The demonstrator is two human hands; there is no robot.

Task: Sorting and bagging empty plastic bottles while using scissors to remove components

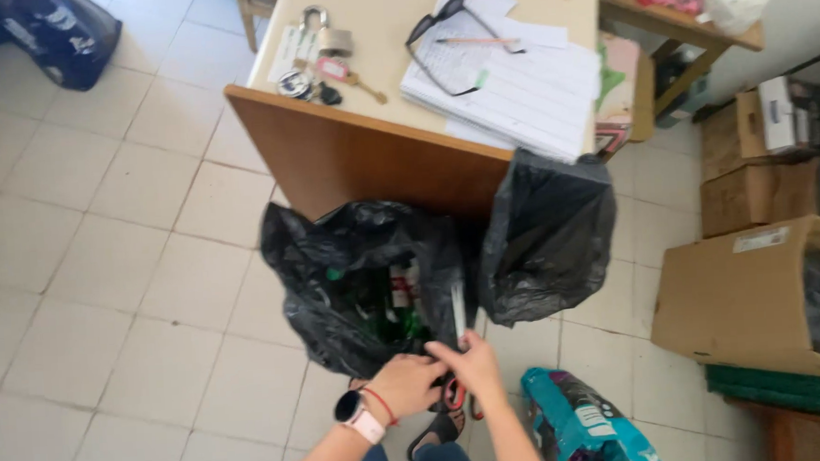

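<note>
An open black rubbish bag (318, 263) stands on the tiled floor against a wooden desk (369, 158); green bottles and a white-and-red pack (391, 306) show inside it. My left hand (401, 385), with a white watch and a red cord on the wrist, grips the bag's near rim. My right hand (473, 363) pinches the same rim just beside it, by a pale strip of plastic. A second, closed black bag (546, 237) leans at the desk's right corner.
On the desk lie a stack of papers (514, 80), glasses, a pen, keys and a padlock (325, 38). Cardboard boxes (741, 293) stand at the right. A teal printed sack (579, 427) lies by my right foot. A dark bag (63, 33) sits at the far left.
</note>
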